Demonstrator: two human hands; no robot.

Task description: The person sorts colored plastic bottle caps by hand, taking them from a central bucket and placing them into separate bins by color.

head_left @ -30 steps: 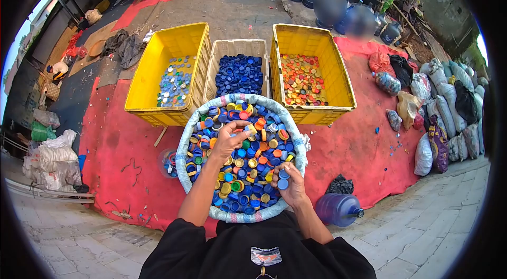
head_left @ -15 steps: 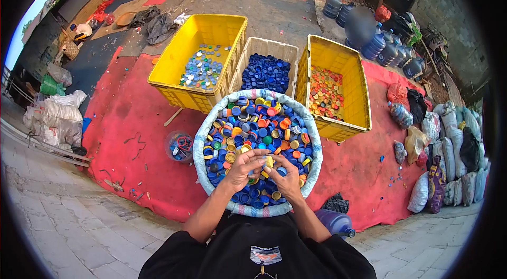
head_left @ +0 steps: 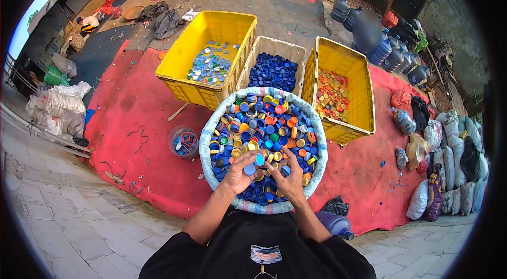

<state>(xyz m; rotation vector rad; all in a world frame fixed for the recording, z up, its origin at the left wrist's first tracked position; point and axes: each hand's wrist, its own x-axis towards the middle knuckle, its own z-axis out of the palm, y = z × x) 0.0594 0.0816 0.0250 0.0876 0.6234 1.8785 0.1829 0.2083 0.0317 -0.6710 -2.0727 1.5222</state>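
Where my left hand (head_left: 237, 176) nearly touches my right hand (head_left: 290, 178): above the near half of the basket (head_left: 321, 157), so a dropped piece should fall back on the heap of caps (head_left: 274, 120).
Left grip: thumb and fingers pinch a bright cap (head_left: 259, 159), with a paler cap (head_left: 249, 169) just below; edge-held, both leave their round faces in view.
Right grip: fingers half curled; something bluish shows in the curl, but I cannot tell whether I hold it.
Rim: wrapped in pale striped fabric, thick and rounded, probably kind to the forearms.
Heap: hard, shiny plastic, shallow rounds, mostly blue among yellow, orange and green.
Crate (head_left: 280, 46): whitish, filled with dark blue rounds, just past the rim, likely for easy reach.
Left tub (head_left: 206, 25): yellow, high-walled; pale and green rounds.
Right tub (head_left: 343, 127): same make; reds and oranges.
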